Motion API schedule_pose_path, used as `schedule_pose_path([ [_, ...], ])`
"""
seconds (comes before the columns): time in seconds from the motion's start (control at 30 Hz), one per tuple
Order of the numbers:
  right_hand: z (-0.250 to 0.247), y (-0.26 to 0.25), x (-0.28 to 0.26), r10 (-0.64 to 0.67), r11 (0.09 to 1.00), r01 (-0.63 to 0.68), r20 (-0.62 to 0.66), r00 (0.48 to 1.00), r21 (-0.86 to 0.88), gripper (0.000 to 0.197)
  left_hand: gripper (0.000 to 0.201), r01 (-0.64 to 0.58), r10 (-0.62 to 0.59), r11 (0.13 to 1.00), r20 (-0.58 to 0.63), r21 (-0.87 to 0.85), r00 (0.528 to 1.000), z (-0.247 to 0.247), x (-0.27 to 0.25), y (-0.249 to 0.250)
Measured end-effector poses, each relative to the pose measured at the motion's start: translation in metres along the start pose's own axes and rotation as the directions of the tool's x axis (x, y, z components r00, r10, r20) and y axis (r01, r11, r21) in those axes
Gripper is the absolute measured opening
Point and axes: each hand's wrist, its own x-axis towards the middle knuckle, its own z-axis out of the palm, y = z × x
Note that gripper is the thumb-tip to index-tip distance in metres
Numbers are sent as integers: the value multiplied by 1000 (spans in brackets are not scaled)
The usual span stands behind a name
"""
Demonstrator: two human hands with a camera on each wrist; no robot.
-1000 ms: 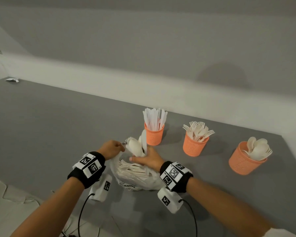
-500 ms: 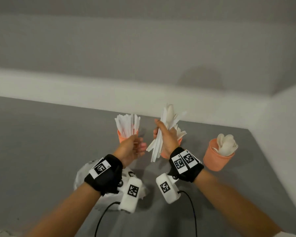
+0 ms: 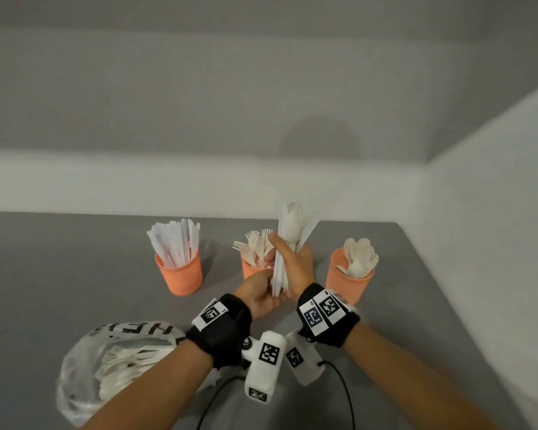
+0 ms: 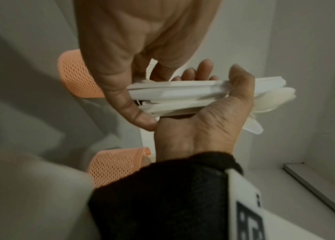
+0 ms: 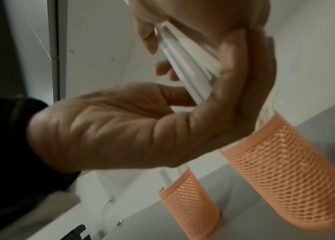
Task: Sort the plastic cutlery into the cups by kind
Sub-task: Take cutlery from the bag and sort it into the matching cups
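Note:
My right hand (image 3: 294, 263) grips a mixed bundle of white plastic cutlery (image 3: 292, 225) upright above the table, a spoon bowl at its top. My left hand (image 3: 261, 294) sits under it, thumb and fingers around the handle ends (image 4: 152, 95). In the right wrist view the bundle (image 5: 187, 65) fans out between both hands. Three orange mesh cups stand behind: the knife cup (image 3: 179, 274) at left, the fork cup (image 3: 250, 270) partly hidden by my hands, and the spoon cup (image 3: 348, 283) at right.
A clear plastic bag (image 3: 84, 377) with more white cutlery lies on the grey table (image 3: 59, 274) at the near left, under my left forearm. White walls close the table's far side and right side.
Both hands left the bag and rose. My right hand lifted the bundle upright in front of the fork cup. My left hand closed in on its lower ends.

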Motion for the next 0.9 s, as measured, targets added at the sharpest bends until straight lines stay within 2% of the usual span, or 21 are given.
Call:
schedule_pose_path([
  [0.1,-11,-2,7,15,996,-9,65,998,-91,17,29,41,-39,995,-25,91,999,7,10,-3],
  [0.2,-20,-7,14,49,975,-4,197,979,-224,15,40,85,-74,976,-61,200,995,10,19,-3],
  [0.27,-27,-11,20,103,971,-29,307,946,-236,13,42,119,-112,963,-44,244,993,11,22,-2],
  [0.33,-32,-14,26,180,977,-111,417,891,-184,13,42,149,-155,950,-2,274,988,14,23,1],
  [0.43,-37,-10,33,248,969,-199,527,813,-149,27,44,175,-197,930,35,322,980,17,24,2],
  [0.5,-36,-7,32,248,966,-176,501,829,-187,19,45,166,-189,920,32,355,982,16,26,2],
  [0.6,-31,-6,28,198,957,-99,363,911,-274,12,40,72,-73,900,-15,431,997,13,26,4],
  [0.7,-31,-6,31,148,986,-126,226,963,-108,12,29,-16,68,805,-66,593,995,9,24,11],
  [0.8,-35,-6,36,185,982,-188,209,960,-7,9,19,-131,227,764,-73,632,971,3,28,25],
  [0.9,-39,-6,33,234,972,-231,281,931,-44,9,8,-284,404,748,-72,600,912,5,29,39],
])
